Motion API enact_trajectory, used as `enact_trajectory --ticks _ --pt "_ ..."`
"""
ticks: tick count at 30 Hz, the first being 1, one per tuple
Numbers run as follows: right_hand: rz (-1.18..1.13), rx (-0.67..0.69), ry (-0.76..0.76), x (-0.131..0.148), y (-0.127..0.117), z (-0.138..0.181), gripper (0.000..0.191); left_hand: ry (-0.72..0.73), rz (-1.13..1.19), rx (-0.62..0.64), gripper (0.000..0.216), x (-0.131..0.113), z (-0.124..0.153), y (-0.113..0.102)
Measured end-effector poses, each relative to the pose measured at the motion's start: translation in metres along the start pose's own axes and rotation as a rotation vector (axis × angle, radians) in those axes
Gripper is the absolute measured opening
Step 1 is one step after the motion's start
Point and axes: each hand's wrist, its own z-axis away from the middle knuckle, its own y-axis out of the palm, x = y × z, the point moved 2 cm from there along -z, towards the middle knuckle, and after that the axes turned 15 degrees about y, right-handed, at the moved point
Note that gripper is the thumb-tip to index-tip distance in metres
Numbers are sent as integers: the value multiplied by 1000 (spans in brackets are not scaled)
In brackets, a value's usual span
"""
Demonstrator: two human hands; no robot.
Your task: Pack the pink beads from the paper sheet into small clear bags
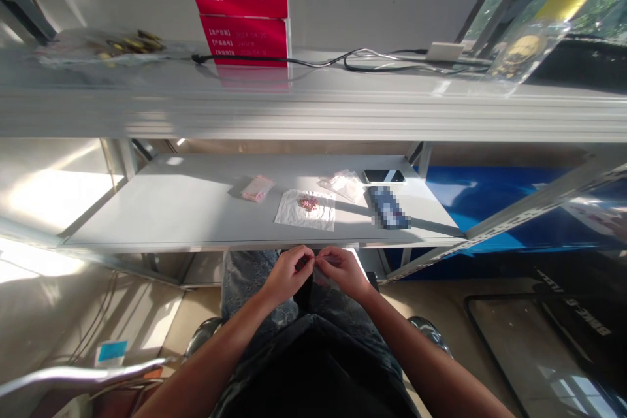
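Observation:
My left hand [288, 272] and my right hand [343, 270] meet over my lap, just below the front edge of the white shelf table [186, 209]. Their fingertips pinch a small clear plastic bag [317, 264] between them; what it holds is too small to tell. On the table ahead lies a white sheet [294, 212] with a little pile of pink pieces [309, 202]. A small bag of pink pieces [257, 188] lies left of the sheet. An empty-looking clear bag [345, 183] lies to its right.
A black phone [384, 176] and a blurred dark item [388, 208] sit at the table's right. An upper shelf [313, 104] carries red boxes [243, 6], a black cable [274, 61] and packets. Blue surface at right, metal chair frame [73, 375] at lower left.

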Motion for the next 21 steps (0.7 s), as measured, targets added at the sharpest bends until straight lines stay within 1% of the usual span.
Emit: enact_trajectory --ticks 10,15,21 --pt "-38 33 27 -1 -2 0 39 -44 -8 -30 16 0 0 -5" --pt "-43 28 11 -2 -1 0 37 -14 -15 -32 13 2 0 -1" --pt "-23 24 -19 -7 0 -2 34 10 -26 7 12 3 1 2"
